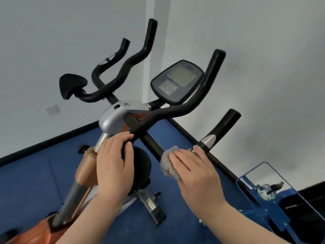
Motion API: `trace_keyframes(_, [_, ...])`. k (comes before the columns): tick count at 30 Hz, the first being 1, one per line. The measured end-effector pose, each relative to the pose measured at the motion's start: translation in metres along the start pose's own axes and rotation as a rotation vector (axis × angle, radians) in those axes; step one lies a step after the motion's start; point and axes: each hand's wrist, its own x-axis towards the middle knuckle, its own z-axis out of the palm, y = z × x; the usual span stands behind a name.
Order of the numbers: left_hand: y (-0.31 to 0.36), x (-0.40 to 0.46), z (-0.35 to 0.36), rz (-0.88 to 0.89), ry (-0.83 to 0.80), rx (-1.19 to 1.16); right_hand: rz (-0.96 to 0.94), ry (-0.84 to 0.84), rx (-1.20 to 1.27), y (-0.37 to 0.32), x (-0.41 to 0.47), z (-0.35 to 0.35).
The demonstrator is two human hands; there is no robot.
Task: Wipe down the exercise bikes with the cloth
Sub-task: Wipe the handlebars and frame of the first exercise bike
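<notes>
An exercise bike with an orange frame (pixel 84 169) and black handlebars (pixel 175 110) fills the view from below. Its grey display console (pixel 176 81) sits between the bars. My right hand (pixel 195 171) presses a grey fluffy cloth (pixel 168 164) against the lower black handlebar tube, just left of a silver grip sensor (pixel 208 140). My left hand (pixel 114 164) rests on the handlebar stem below the silver clamp housing (pixel 119 115), fingers curled over it. The black flywheel cover is partly hidden behind my left hand.
White walls close in behind and to the right. Blue floor (pixel 35 182) lies below, edged by a black skirting. A blue machine with a clear panel (pixel 274 189) stands at the lower right. The bike's front foot (pixel 154 208) rests on the floor.
</notes>
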Motion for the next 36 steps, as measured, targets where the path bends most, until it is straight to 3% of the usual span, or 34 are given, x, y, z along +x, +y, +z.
trace_keyframes(3, [-0.002,0.0,0.001,-0.022,0.014,-0.014,0.058,-0.115,-0.01,-0.014,0.015,-0.001])
trace_keyframes(7, [-0.003,-0.002,0.001,-0.08,0.04,-0.075,0.109,-0.388,0.047,-0.017,0.044,-0.006])
trace_keyframes(19, [-0.007,0.0,0.007,-0.131,0.111,-0.06,0.129,-0.283,0.068,-0.022,0.106,0.044])
trace_keyframes(24, [-0.011,-0.003,0.009,-0.145,0.134,-0.006,0.093,-0.304,0.13,-0.011,0.093,0.027])
trace_keyframes(30, [-0.02,-0.002,0.011,-0.184,0.12,-0.032,-0.198,-0.362,-0.162,0.008,0.04,-0.009])
trace_keyframes(33, [-0.02,-0.003,0.011,-0.232,0.127,-0.03,-0.237,-0.406,-0.074,0.013,0.042,-0.005])
trace_keyframes(36, [-0.02,-0.004,0.01,-0.262,0.141,-0.01,-0.136,-0.341,0.062,0.008,0.058,0.003])
